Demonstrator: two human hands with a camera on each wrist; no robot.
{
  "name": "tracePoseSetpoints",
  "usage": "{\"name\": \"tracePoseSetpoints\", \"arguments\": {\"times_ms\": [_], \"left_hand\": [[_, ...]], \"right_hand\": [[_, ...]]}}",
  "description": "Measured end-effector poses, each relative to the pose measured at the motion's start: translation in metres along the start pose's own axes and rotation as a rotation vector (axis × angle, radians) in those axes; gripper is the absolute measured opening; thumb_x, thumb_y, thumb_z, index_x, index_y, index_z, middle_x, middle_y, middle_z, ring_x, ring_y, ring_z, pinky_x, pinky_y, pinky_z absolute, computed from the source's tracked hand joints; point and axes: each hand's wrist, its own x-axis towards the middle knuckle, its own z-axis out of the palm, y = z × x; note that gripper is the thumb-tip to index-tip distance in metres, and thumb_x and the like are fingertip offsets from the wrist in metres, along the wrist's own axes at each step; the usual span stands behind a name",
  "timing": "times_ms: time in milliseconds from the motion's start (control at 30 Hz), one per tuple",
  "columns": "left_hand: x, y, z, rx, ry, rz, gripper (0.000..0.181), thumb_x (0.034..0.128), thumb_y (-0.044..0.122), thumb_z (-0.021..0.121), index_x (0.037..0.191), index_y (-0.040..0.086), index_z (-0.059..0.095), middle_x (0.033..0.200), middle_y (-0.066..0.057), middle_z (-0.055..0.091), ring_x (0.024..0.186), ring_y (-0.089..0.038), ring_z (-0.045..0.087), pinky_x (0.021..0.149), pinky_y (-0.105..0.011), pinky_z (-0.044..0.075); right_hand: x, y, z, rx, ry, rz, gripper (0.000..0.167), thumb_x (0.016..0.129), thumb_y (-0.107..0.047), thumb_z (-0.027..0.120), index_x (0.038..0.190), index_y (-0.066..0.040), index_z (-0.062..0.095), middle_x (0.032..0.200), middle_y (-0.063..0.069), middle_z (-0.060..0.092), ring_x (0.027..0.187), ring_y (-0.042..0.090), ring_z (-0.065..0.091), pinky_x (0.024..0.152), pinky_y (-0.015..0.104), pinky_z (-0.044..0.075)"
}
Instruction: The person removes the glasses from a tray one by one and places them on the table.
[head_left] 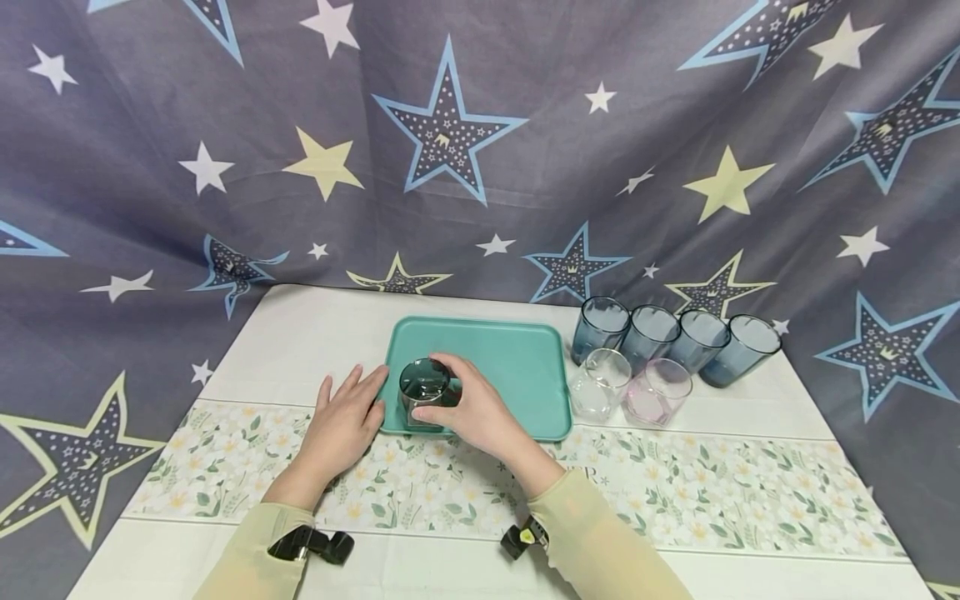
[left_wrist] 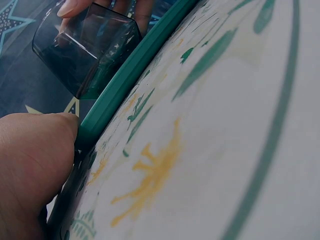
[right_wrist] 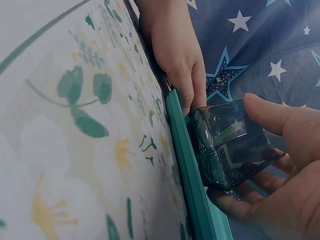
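Note:
A dark smoky drinking glass (head_left: 424,382) is at the left front corner of the green tray (head_left: 517,375). My right hand (head_left: 480,412) grips it from the right, thumb on the near side and fingers round the far side. In the right wrist view the glass (right_wrist: 232,145) has its base close against the tray; whether it fully rests there I cannot tell. My left hand (head_left: 341,429) lies at the tray's left edge with fingers extended, the fingertips touching or very near the rim. The left wrist view shows its thumb side (left_wrist: 37,155) beside the tray rim.
Right of the tray stand a clear glass (head_left: 600,387) and a pinkish glass (head_left: 657,392). Behind them is a row of several blue glasses (head_left: 652,333). A floral cloth (head_left: 720,492) covers the table, and a star-patterned curtain (head_left: 525,192) hangs behind and at both sides.

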Motion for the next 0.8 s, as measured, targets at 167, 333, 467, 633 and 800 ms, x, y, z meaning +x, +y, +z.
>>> {"name": "tracePoseSetpoints", "arguments": {"times_ms": [167, 333, 467, 633, 800], "left_hand": [[0.0000, 0.0002, 0.0003, -0.002, -0.002, -0.002, 0.058, 0.1169, 0.022, 0.051, 0.172, 0.007, 0.040, 0.172, -0.013, 0.045, 0.165, -0.042, 0.026, 0.133, -0.069, 0.000], [-0.0002, 0.0010, -0.0001, -0.002, 0.000, 0.000, 0.058, 0.1168, 0.022, 0.051, 0.172, 0.007, 0.040, 0.172, -0.013, 0.045, 0.165, -0.042, 0.026, 0.133, -0.069, 0.000], [-0.0008, 0.0013, -0.0006, -0.003, 0.000, 0.004, 0.058, 0.1170, 0.022, 0.051, 0.172, 0.007, 0.040, 0.172, -0.013, 0.046, 0.165, -0.042, 0.027, 0.132, -0.069, 0.000], [-0.0011, 0.0017, -0.0024, -0.003, 0.013, 0.012, 0.057, 0.1169, 0.020, 0.052, 0.171, 0.007, 0.041, 0.171, -0.013, 0.046, 0.164, -0.043, 0.028, 0.132, -0.070, 0.002], [-0.0013, 0.0020, -0.0034, -0.002, 0.015, 0.010, 0.057, 0.1169, 0.020, 0.052, 0.171, 0.007, 0.041, 0.171, -0.013, 0.047, 0.164, -0.043, 0.029, 0.132, -0.070, 0.002]], "right_hand": [[-0.0001, 0.0003, 0.0008, -0.007, 0.014, 0.004, 0.086, 0.094, -0.042, 0.091, 0.167, -0.022, 0.049, 0.168, 0.004, 0.049, 0.151, 0.028, 0.051, 0.121, 0.054, 0.046], [-0.0009, 0.0007, 0.0020, -0.012, 0.032, 0.007, 0.085, 0.094, -0.044, 0.091, 0.166, -0.025, 0.050, 0.167, 0.003, 0.051, 0.150, 0.027, 0.052, 0.121, 0.053, 0.046], [-0.0021, -0.0005, 0.0024, -0.009, 0.038, 0.000, 0.086, 0.093, -0.042, 0.092, 0.166, -0.023, 0.051, 0.165, 0.003, 0.052, 0.148, 0.027, 0.053, 0.120, 0.052, 0.047], [-0.0035, -0.0008, 0.0028, -0.005, 0.037, -0.010, 0.088, 0.093, -0.041, 0.093, 0.166, -0.019, 0.051, 0.165, 0.003, 0.052, 0.148, 0.027, 0.054, 0.120, 0.053, 0.047], [-0.0066, -0.0036, -0.0002, 0.008, 0.039, 0.003, 0.088, 0.093, -0.043, 0.092, 0.167, -0.022, 0.050, 0.165, 0.003, 0.052, 0.149, 0.027, 0.053, 0.119, 0.055, 0.048]]}}
